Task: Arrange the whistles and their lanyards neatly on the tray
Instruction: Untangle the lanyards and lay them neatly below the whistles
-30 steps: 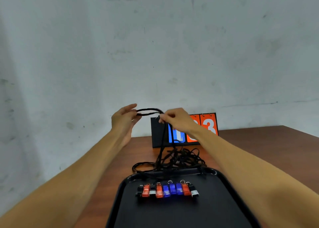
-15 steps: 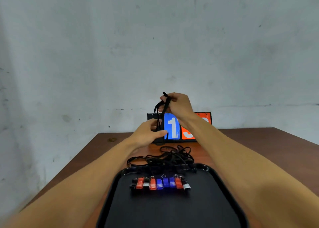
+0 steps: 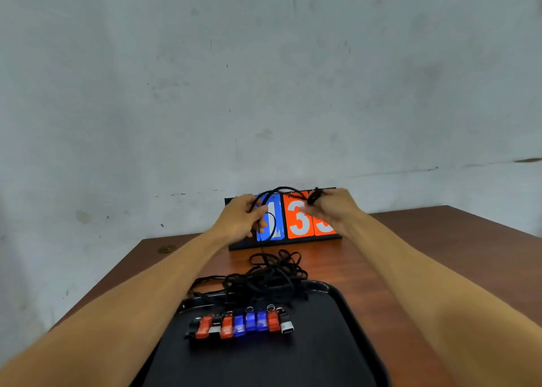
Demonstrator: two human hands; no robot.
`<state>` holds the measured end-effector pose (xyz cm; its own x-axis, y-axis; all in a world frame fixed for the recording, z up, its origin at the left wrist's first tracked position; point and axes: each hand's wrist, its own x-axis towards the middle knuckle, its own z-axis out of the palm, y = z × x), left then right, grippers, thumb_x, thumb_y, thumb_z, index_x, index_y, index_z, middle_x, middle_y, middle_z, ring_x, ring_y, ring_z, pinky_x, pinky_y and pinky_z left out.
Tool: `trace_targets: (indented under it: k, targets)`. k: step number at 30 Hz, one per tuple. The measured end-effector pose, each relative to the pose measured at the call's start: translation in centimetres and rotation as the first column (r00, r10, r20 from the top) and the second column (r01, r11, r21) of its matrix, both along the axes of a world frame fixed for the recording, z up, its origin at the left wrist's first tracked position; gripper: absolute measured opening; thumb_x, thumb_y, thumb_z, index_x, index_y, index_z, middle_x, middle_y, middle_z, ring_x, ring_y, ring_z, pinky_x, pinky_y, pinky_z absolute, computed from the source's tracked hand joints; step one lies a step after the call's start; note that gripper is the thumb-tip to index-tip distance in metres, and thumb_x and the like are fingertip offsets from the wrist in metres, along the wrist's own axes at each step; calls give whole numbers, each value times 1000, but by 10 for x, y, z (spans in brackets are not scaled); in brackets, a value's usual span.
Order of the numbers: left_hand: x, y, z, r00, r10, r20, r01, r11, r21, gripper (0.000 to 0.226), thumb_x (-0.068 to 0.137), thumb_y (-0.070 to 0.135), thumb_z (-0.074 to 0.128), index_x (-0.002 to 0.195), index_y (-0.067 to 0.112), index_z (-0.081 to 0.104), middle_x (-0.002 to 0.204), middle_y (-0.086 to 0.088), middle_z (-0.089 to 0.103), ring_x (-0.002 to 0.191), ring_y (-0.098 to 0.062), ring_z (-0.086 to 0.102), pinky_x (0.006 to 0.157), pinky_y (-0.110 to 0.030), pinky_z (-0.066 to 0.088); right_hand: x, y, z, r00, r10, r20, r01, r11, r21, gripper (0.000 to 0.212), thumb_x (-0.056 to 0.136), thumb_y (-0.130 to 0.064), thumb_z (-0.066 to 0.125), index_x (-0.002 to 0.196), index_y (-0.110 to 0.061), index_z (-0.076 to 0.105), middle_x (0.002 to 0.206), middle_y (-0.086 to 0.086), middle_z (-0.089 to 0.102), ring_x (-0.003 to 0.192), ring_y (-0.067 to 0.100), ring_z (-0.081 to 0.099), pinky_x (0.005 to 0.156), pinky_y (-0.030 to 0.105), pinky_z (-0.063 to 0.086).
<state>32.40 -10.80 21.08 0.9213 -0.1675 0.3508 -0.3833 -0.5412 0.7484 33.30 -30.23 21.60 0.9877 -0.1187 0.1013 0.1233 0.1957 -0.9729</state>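
A row of several red, blue, black and white whistles (image 3: 243, 325) lies side by side on the black tray (image 3: 337, 357). Their black lanyards form a tangled heap (image 3: 269, 275) over the tray's far rim and the table. One black lanyard loop (image 3: 289, 189) is lifted above the heap and stretched between both hands. My left hand (image 3: 242, 218) grips one end of it, with the cord hanging down from there to the heap. My right hand (image 3: 333, 209) pinches the bunched other end.
A flip scoreboard (image 3: 299, 219) with blue and orange number cards stands on the brown wooden table (image 3: 440, 254) just behind my hands, in front of a grey wall. A small round brownish object (image 3: 166, 249) lies near the table's far left corner.
Half a second ago my hands were close together, right above left, holding the cord vertically. Now they have spread apart sideways at the same height, drawing the loop out between them.
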Motion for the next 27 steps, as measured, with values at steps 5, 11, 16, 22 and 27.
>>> trace_targets:
  k: [5,11,16,22,27]
  targets:
    - [6,-16,22,994,-11,106,-9,982,190,12,95,20,56,91,10,60,72,-5,64,59,-12,58,61,-23,46,-2,-18,-8,968,108,-227,-244,627,-740,68,80,6,60,142,-6,36,143,13,43,127,29,45,101,39,44]
    - [-9,-29,33,994,-98,38,80,938,337,20,98,19,49,102,7,65,73,-1,59,63,-9,53,61,-18,40,-12,0,-6,945,326,35,-245,772,-586,67,87,-22,67,144,-16,33,142,2,45,127,18,46,104,31,37]
    - [-15,-20,34,993,-101,-54,110,974,199,21,96,9,48,112,8,62,79,1,66,65,-7,57,58,-18,40,-9,5,-21,932,286,224,-79,762,-643,12,90,-22,62,97,-12,66,90,4,74,88,15,70,91,36,51]
    - [-17,-3,23,966,-113,-234,34,949,-315,25,95,15,55,118,8,62,85,-4,71,67,-14,64,63,-25,42,-18,-4,-24,910,334,246,-125,786,-605,17,94,-15,57,89,-3,68,83,11,73,75,18,73,82,39,58]
    - [-19,-3,14,940,-147,-308,-39,851,-524,21,96,13,54,114,7,63,70,-2,69,56,-12,63,63,-27,45,-30,-18,-19,907,363,213,-253,875,-414,25,96,-20,53,101,0,68,81,5,73,74,14,68,74,28,57]
